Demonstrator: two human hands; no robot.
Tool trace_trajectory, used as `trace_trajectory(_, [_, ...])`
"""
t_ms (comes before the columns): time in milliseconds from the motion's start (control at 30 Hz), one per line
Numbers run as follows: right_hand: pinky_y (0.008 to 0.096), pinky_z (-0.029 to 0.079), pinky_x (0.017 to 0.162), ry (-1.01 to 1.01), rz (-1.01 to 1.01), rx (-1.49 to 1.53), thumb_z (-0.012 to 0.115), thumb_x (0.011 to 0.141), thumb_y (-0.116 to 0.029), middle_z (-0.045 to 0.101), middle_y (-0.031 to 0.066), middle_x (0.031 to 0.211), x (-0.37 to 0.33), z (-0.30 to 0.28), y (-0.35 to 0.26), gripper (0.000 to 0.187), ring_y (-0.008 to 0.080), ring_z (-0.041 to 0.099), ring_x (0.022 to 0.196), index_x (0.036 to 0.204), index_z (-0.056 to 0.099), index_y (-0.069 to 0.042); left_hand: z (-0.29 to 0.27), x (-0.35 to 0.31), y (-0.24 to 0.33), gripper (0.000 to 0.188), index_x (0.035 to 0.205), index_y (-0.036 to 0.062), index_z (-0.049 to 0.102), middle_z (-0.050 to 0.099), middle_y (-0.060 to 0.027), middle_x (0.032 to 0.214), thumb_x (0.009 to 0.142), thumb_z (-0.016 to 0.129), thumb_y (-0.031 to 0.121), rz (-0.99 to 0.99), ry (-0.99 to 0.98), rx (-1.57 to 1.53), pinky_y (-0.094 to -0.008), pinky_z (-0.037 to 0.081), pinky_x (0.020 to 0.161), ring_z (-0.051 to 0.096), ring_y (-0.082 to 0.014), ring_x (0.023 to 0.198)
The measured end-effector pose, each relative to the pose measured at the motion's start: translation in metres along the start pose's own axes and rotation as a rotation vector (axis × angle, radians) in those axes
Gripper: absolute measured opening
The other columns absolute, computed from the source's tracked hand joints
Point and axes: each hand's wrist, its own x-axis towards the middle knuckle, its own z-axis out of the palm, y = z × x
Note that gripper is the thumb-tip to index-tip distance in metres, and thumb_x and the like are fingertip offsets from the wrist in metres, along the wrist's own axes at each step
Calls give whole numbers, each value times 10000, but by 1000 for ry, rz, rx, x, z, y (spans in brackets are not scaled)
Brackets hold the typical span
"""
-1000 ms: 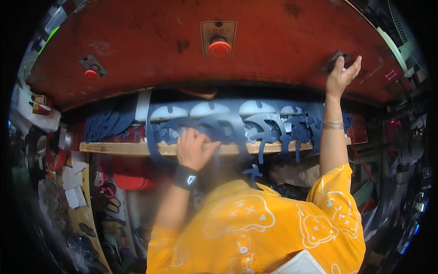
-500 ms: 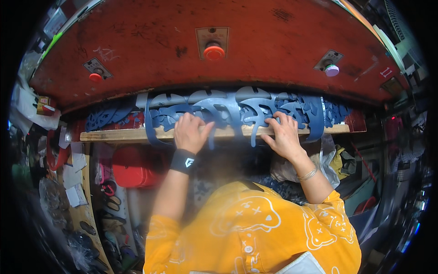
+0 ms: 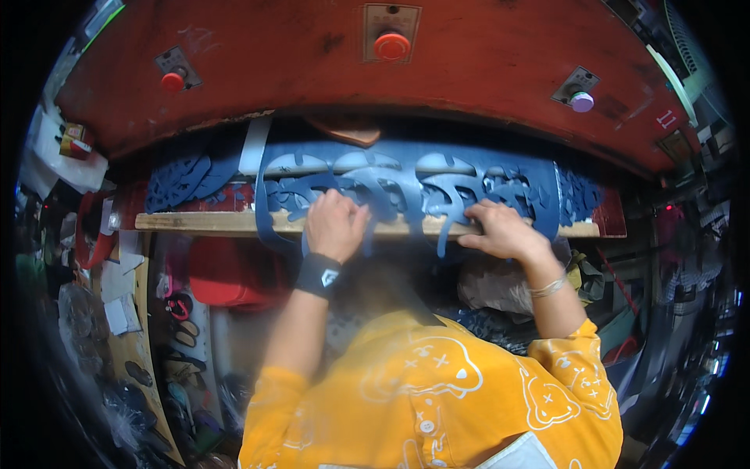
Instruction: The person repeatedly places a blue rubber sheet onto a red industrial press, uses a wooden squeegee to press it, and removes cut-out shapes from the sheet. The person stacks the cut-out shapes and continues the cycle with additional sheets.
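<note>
A blue sheet (image 3: 414, 191) with curved cut-outs lies on a wooden-edged bed, and its strips droop over the front edge. My left hand (image 3: 336, 227), with a black wristband, rests on the left part of this sheet near the edge. Its fingers are bent over the blue pieces, thumb apart. Farther right, my right hand (image 3: 504, 229) touches the sheet with its thumb and fingers apart. A curved blue strip (image 3: 451, 215) hangs just left of that hand. The fingertips of both hands are partly hidden among the cut pieces.
Above the bed stands a red machine front (image 3: 273, 70) with a red push button (image 3: 391, 45) in its middle. Blue cut scraps (image 3: 183, 184) pile at the left. The wooden edge (image 3: 195, 223) runs across the front. A red stool-like object (image 3: 234, 273) stands underneath.
The view has shifted, and more of the sheet behind the cut-outs shows, with a brown piece at the back. My right hand has moved slightly right, its fingers drawn nearer the thumb.
</note>
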Motion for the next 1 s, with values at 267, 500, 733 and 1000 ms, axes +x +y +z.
trace_trajectory(267, [416, 452, 973, 269, -302, 312, 721, 794, -347, 577, 212, 1262, 131, -58, -29, 639, 360, 570, 1140, 1322, 513, -54, -37, 33, -5, 115, 730, 80, 689, 628, -84, 834, 801, 691, 171, -113, -345, -137, -363, 495, 642, 617, -290, 764])
trace_trajectory(500, [598, 261, 1032, 361, -378, 75, 797, 596, -539, 300, 286, 1460, 254, -4, -124, 990, 529, 307, 1268, 1417, 389, -167, -14, 123, -65, 624, 1409, -37, 372, 458, -221, 1358, 937, 554, 327, -264, 352, -543, -370, 390, 1008, 483, -279, 1242])
trace_trajectory(733, [554, 301, 993, 312, -415, 395, 780, 578, -432, 349, 301, 1417, 275, -5, -116, 831, 470, 359, 1190, 1327, 528, -173, 14, 133, -78, 1058, 1479, -87, 67, 210, -309, 1509, 869, 452, 686, -259, 126, -535, -473, 112, 1157, 223, -418, 1409])
trace_trajectory(1000, [321, 448, 930, -70, -384, 1513, 761, 728, -229, 560, 164, 1233, 282, -36, -79, 743, 178, 555, 1082, 1375, 476, -1, 1, 136, -70, 943, 1414, -35, 341, 318, -229, 1486, 765, 660, 572, -164, -352, 300, -605, 61, 1130, 204, -380, 1421])
